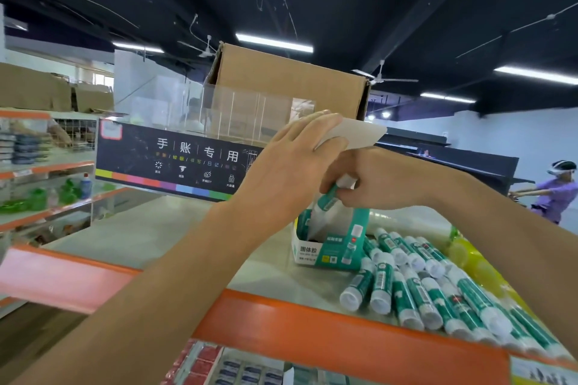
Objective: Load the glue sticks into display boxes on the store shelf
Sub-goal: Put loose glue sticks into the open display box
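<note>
Directly over the open display box [331, 247] one glue stick [325, 201] was held, tilted, with its lower end dipped into the box's mouth. It was pinched near its top by the curled fingers and thumb of the right hand [375, 181], whose forearm was brought in from the right. The box's white lid flap [359, 134] was held up and back by the left hand [291, 159], fingers bent over its upper edge; the thumb could not be seen. The left forearm was stretched in from the lower left. The box was set back from the orange shelf edge [312, 328]. Loose glue sticks [438, 291] were heaped just right of the box, some reaching that edge. Bare shelf [156, 228] was left open to the box's left. A cardboard carton [287, 84] and a black sign [175, 159] were stood behind.
</note>
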{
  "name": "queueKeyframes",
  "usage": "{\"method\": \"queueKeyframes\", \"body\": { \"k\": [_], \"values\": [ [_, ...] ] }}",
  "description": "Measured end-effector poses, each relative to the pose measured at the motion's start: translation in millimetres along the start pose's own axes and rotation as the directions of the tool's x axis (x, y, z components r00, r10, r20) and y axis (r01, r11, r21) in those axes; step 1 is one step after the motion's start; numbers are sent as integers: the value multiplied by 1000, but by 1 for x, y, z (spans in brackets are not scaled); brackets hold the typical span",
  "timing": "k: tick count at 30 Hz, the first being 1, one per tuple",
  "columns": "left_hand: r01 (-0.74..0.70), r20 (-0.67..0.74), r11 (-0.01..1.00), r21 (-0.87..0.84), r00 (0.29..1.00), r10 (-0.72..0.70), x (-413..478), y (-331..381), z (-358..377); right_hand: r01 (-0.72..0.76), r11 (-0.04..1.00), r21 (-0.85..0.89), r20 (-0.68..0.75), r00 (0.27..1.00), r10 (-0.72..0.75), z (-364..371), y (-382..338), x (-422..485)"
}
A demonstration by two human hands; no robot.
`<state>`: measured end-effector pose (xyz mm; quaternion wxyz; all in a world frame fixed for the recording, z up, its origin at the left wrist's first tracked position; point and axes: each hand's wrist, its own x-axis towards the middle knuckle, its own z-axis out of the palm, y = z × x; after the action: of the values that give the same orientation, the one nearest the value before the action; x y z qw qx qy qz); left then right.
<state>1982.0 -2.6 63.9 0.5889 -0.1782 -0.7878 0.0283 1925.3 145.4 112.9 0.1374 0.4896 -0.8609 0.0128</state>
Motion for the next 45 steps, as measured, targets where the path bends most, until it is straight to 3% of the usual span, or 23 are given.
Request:
{"method": "queueKeyframes", "body": {
  "k": [6, 17, 26, 30, 45],
  "values": [
    [17, 10, 1000, -14, 1000, -16, 0, 0, -2, -83, 995, 55, 54, 995, 80, 8, 5, 4],
    [21, 40, 1000, 16, 999, -21, -1, -2, 1, -177, 984, 1, -70, 982, 176, 28, 5, 15],
    [-7, 28, 1000, -1, 1000, 7, -2, -3, 3, -179, 977, 119, -96, 977, 191, 30, -4, 12],
    [-3, 35, 1000, 2, 999, 3, -2, -3, 3, -157, 986, 55, -113, 980, 162, 31, -3, 12],
    [-1, -2, 999, -41, 1000, 0, -1, -1, 3, -42, 997, 68, -177, 983, 53, 43, 8, 7]
  ]
}}
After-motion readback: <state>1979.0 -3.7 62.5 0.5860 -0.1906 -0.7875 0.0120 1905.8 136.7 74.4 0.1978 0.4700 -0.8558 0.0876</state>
